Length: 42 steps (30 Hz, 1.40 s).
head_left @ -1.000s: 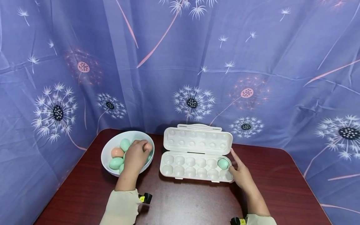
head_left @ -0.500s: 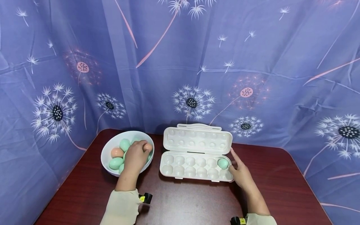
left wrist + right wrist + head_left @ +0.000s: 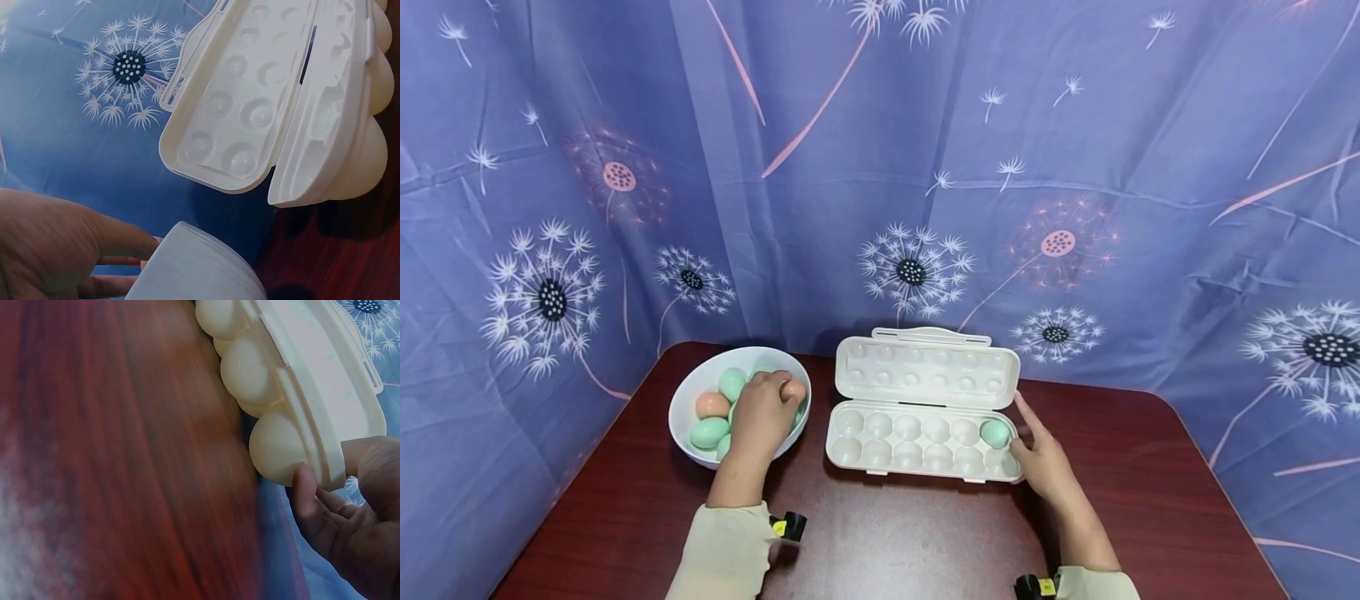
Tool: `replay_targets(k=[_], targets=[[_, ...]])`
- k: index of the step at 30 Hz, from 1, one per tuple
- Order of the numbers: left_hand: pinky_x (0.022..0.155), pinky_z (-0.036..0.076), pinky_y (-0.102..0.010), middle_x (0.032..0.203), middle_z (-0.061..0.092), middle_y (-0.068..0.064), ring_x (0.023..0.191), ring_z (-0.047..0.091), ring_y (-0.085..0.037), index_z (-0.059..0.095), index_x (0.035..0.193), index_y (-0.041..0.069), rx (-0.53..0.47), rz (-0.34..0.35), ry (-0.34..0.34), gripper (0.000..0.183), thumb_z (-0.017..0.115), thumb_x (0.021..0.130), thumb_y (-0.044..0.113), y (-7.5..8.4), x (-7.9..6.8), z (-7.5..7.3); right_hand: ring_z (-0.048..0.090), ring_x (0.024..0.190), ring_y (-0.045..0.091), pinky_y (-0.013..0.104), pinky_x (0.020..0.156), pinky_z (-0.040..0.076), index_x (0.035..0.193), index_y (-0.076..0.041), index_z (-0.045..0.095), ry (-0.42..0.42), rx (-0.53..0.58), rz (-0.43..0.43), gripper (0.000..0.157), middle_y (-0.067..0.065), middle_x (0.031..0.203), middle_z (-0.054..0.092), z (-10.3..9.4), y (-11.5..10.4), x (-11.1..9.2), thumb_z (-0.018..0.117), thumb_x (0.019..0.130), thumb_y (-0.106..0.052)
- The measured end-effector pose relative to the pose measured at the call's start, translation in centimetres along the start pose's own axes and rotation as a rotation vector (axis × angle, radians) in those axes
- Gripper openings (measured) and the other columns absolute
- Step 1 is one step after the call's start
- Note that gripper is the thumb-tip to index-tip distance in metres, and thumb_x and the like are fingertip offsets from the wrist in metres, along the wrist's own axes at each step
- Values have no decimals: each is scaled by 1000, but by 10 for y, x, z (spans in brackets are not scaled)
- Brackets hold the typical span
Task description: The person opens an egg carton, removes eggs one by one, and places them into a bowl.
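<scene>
My left hand reaches into a white bowl on the left and holds an orange egg at its right side. In the left wrist view the bowl's wall hides the fingertips of that hand. An egg carton lies with its lid raised to the right of the bowl. One green egg sits in the back row's rightmost cup. At the carton's right end my right hand grips the rim; the right wrist view shows its fingers against the end cup.
Several green eggs and another orange egg lie in the bowl, some hidden by the left hand. The carton's lid leans back near a blue dandelion-print curtain. All stands on a dark red wooden table.
</scene>
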<state>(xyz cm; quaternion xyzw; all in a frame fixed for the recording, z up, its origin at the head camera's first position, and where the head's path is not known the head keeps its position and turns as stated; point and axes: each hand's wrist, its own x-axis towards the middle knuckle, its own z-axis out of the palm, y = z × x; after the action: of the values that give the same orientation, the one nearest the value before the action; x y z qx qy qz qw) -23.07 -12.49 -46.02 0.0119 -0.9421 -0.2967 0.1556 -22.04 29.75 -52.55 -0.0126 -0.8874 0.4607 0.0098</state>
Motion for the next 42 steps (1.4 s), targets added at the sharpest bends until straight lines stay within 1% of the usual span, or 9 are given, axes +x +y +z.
replay_targets(k=[11, 16, 20, 22, 26, 29, 33, 38, 42], targets=[[96, 50, -56, 122, 66, -25, 115, 61, -46, 69, 125, 2, -43, -27, 23, 40, 72, 88, 17, 5, 0, -4, 64, 73, 16, 34, 49, 57, 161, -35, 22, -2, 4, 10, 80, 26, 122, 62, -1, -2, 0, 52, 95, -2], [96, 49, -55, 121, 66, -25, 113, 60, -48, 70, 122, 2, -107, -20, 99, 36, 68, 87, 13, 12, 0, -2, 64, 73, 16, 34, 49, 57, 162, -34, 21, -7, 7, 8, 79, 25, 121, 63, -2, -2, 0, 52, 96, -2], [95, 49, -53, 119, 66, -23, 111, 60, -46, 72, 118, 2, -158, 15, 159, 33, 67, 86, 9, 22, -2, 4, 63, 73, 16, 34, 49, 57, 162, -34, 21, -7, -1, 5, 79, 25, 120, 63, -3, -2, 0, 52, 96, -2], [93, 50, -51, 118, 66, -22, 109, 60, -44, 72, 117, 3, -164, 36, 168, 31, 69, 87, 11, 29, -3, 7, 62, 73, 16, 34, 50, 57, 162, -34, 21, -9, -2, 5, 80, 24, 120, 63, -3, -3, -1, 52, 96, -2], [92, 50, -49, 117, 65, -19, 109, 60, -40, 72, 118, 4, -157, 86, 150, 31, 72, 88, 14, 43, -9, 14, 63, 75, 16, 33, 50, 57, 162, -34, 20, -16, 2, 14, 80, 25, 123, 62, -4, -2, -2, 52, 96, -2], [97, 46, -49, 115, 65, -17, 108, 61, -38, 72, 117, 5, -139, 142, 136, 31, 74, 87, 13, 52, -13, 23, 64, 77, 17, 33, 50, 57, 162, -34, 20, -19, 8, 19, 80, 25, 124, 61, -3, -2, -2, 52, 96, -2], [98, 47, -48, 115, 66, -15, 106, 62, -37, 73, 117, 6, -123, 204, 107, 32, 75, 86, 13, 63, -20, 34, 64, 77, 18, 34, 50, 58, 162, -34, 20, -20, 16, 20, 80, 26, 124, 61, -3, -2, -2, 52, 96, -2], [92, 52, -44, 116, 67, -11, 106, 62, -32, 72, 119, 9, -91, 240, 62, 33, 76, 86, 16, 76, -27, 45, 66, 83, 19, 33, 52, 58, 162, -34, 20, -19, -3, 11, 80, 25, 123, 62, -2, -1, 0, 53, 96, -2], [89, 54, -42, 113, 66, -8, 105, 63, -28, 72, 118, 10, -54, 303, 37, 34, 78, 85, 18, 84, -29, 56, 65, 88, 20, 29, 57, 56, 162, -33, 21, -7, -51, -6, 81, 23, 120, 64, -1, 0, 0, 55, 95, -1]])
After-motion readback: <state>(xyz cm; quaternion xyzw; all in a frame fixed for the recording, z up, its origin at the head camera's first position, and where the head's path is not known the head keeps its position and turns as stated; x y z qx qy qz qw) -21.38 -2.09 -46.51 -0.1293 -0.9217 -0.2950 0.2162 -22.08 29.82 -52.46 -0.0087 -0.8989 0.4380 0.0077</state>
